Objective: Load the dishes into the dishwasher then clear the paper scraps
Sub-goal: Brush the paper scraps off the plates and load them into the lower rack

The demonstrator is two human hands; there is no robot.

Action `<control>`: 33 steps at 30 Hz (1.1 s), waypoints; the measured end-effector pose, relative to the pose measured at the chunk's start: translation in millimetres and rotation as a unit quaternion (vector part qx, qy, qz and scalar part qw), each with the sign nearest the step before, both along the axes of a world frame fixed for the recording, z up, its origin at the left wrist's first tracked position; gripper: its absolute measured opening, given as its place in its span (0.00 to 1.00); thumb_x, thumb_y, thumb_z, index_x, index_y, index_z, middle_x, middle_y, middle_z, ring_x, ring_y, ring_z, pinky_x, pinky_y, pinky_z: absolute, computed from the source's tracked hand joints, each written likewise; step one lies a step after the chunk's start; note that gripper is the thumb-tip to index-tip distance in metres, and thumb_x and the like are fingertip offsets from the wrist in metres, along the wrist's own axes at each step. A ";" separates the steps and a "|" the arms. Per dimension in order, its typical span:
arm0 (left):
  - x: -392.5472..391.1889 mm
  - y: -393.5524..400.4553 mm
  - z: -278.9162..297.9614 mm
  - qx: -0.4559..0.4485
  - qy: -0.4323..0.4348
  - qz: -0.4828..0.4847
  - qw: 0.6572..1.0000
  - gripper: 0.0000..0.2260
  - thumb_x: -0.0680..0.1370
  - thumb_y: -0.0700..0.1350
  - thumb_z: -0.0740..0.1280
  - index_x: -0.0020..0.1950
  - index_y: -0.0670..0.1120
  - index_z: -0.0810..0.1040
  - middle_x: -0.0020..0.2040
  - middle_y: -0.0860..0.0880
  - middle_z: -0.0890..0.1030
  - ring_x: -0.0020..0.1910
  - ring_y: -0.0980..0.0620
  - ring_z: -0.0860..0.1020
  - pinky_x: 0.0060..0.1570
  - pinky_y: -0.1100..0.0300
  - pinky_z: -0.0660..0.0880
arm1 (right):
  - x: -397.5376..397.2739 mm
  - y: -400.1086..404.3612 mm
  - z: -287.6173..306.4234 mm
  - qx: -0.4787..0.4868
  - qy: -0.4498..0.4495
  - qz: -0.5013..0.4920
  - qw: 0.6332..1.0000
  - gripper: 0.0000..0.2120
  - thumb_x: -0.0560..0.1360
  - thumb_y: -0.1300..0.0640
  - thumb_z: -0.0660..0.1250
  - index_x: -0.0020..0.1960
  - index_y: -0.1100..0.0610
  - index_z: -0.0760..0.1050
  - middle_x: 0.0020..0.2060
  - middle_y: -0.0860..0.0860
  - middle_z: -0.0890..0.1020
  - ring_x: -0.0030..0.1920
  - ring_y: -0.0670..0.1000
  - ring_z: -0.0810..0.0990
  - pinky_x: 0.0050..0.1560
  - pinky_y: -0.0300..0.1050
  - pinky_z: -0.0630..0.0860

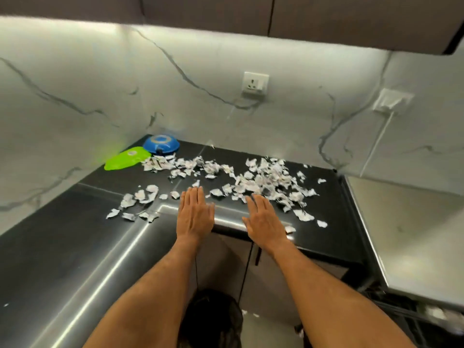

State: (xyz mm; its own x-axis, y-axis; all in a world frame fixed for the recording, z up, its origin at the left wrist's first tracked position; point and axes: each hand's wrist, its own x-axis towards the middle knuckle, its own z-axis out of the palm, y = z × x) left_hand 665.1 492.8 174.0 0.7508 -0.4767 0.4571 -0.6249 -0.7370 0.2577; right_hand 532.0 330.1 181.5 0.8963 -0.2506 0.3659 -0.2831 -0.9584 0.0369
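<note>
**Hands flat at table edge, scraps beyond**

Left hand (194, 214) and right hand (263, 222) hover flat, fingers straight, holding nothing. Scraps (261, 182) spread left-to-right across table (334, 222) just past fingertips; thickest pile lies nearer the right hand.

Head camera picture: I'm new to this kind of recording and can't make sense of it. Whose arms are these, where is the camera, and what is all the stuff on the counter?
The single camera is worn on a person's head, looking forward and down, so the two bare arms are the wearer's own. The left hand and right hand are both flat and open above the front edge of a dark countertop, holding nothing. Torn paper scraps are scattered across the counter, mostly beyond the hands. In the far corner a blue bowl lies upside down beside a green plate. Two wall sockets sit on the marble wall. A dark bag stands on the floor below, between the arms.
</note>
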 end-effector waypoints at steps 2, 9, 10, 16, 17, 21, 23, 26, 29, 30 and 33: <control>18.1 8.6 13.0 -0.008 -0.004 0.015 1.000 0.28 0.80 0.52 0.65 0.75 0.37 0.66 0.71 0.38 0.71 0.73 0.40 0.67 0.77 0.46 0.58 | 23.5 3.6 12.6 -0.004 -0.007 0.022 1.000 0.33 0.77 0.49 0.71 0.75 0.63 0.65 0.70 0.62 0.71 0.71 0.60 0.69 0.75 0.54 0.67; 82.8 37.4 31.1 -0.019 -0.021 0.080 0.996 0.28 0.80 0.52 0.65 0.74 0.37 0.67 0.71 0.37 0.72 0.72 0.40 0.69 0.77 0.45 0.59 | 114.4 12.3 34.9 0.013 -0.026 0.078 0.997 0.33 0.76 0.50 0.72 0.75 0.62 0.66 0.69 0.61 0.72 0.70 0.59 0.70 0.74 0.54 0.69; 94.3 40.8 32.0 -0.021 -0.024 0.093 0.995 0.28 0.79 0.52 0.65 0.74 0.37 0.67 0.70 0.37 0.72 0.72 0.40 0.69 0.77 0.45 0.59 | 130.2 12.8 36.5 0.008 -0.028 0.087 0.996 0.32 0.77 0.49 0.72 0.75 0.62 0.66 0.69 0.61 0.72 0.70 0.59 0.71 0.73 0.54 0.69; 161.1 47.5 37.8 -0.003 -0.026 0.161 0.987 0.29 0.80 0.52 0.65 0.74 0.37 0.67 0.71 0.37 0.71 0.73 0.40 0.68 0.77 0.46 0.59 | 219.6 7.1 42.4 0.027 -0.030 0.152 0.988 0.32 0.78 0.51 0.71 0.76 0.61 0.65 0.71 0.60 0.71 0.72 0.58 0.70 0.75 0.54 0.68; 170.2 45.6 39.1 -0.003 -0.024 0.173 0.985 0.28 0.80 0.52 0.65 0.74 0.37 0.67 0.71 0.37 0.72 0.73 0.40 0.69 0.77 0.46 0.59 | 233.1 4.9 43.0 0.025 -0.025 0.162 0.986 0.32 0.78 0.51 0.70 0.77 0.60 0.64 0.72 0.60 0.71 0.73 0.58 0.69 0.75 0.54 0.67; 213.4 26.5 41.2 0.002 -0.025 0.208 0.978 0.28 0.80 0.52 0.66 0.74 0.36 0.68 0.71 0.37 0.72 0.72 0.39 0.70 0.76 0.45 0.61 | 295.9 -15.4 44.8 0.008 -0.008 0.191 0.981 0.32 0.79 0.50 0.68 0.77 0.61 0.64 0.73 0.62 0.70 0.73 0.59 0.69 0.76 0.55 0.65; 233.6 17.0 40.3 0.007 -0.022 0.222 0.975 0.27 0.80 0.52 0.65 0.74 0.37 0.68 0.70 0.37 0.73 0.72 0.39 0.70 0.76 0.45 0.61 | 324.0 -25.3 46.8 0.007 -0.003 0.208 0.978 0.32 0.79 0.49 0.68 0.77 0.62 0.63 0.73 0.62 0.70 0.73 0.60 0.69 0.76 0.56 0.66; 258.4 4.6 37.3 0.003 -0.013 0.246 0.969 0.27 0.80 0.52 0.65 0.74 0.37 0.68 0.71 0.37 0.72 0.72 0.39 0.70 0.76 0.45 0.61 | 362.1 -39.1 47.2 0.007 -0.001 0.232 0.973 0.31 0.79 0.50 0.67 0.77 0.62 0.64 0.72 0.61 0.71 0.72 0.59 0.70 0.76 0.55 0.65; 275.9 -0.7 32.0 0.011 -0.008 0.261 0.965 0.27 0.80 0.52 0.66 0.73 0.37 0.69 0.70 0.38 0.73 0.72 0.39 0.70 0.76 0.45 0.62 | 392.2 -46.7 42.1 0.011 0.013 0.239 0.971 0.32 0.80 0.48 0.66 0.78 0.61 0.62 0.72 0.60 0.71 0.73 0.58 0.69 0.77 0.55 0.65; 282.4 0.4 30.0 0.020 -0.005 0.264 0.964 0.27 0.80 0.52 0.66 0.73 0.37 0.69 0.70 0.37 0.73 0.72 0.40 0.70 0.76 0.45 0.62 | 402.1 -46.4 40.2 0.017 0.019 0.243 0.970 0.32 0.80 0.47 0.66 0.78 0.61 0.62 0.73 0.60 0.70 0.73 0.58 0.69 0.77 0.55 0.64; 306.2 7.0 26.8 0.052 -0.009 0.271 0.961 0.27 0.80 0.53 0.65 0.74 0.37 0.69 0.71 0.37 0.73 0.72 0.40 0.70 0.76 0.45 0.62 | 426.0 -40.3 41.0 0.011 0.015 0.255 0.967 0.32 0.80 0.47 0.65 0.78 0.62 0.62 0.73 0.61 0.70 0.73 0.59 0.69 0.76 0.56 0.65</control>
State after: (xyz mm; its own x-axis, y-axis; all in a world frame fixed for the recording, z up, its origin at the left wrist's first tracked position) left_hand 971.3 499.8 200.8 0.8942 -0.0618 0.4433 -0.1457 -0.9767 0.1579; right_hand 958.1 289.8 222.5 0.9157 0.2193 0.3366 0.2274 -0.9737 0.0158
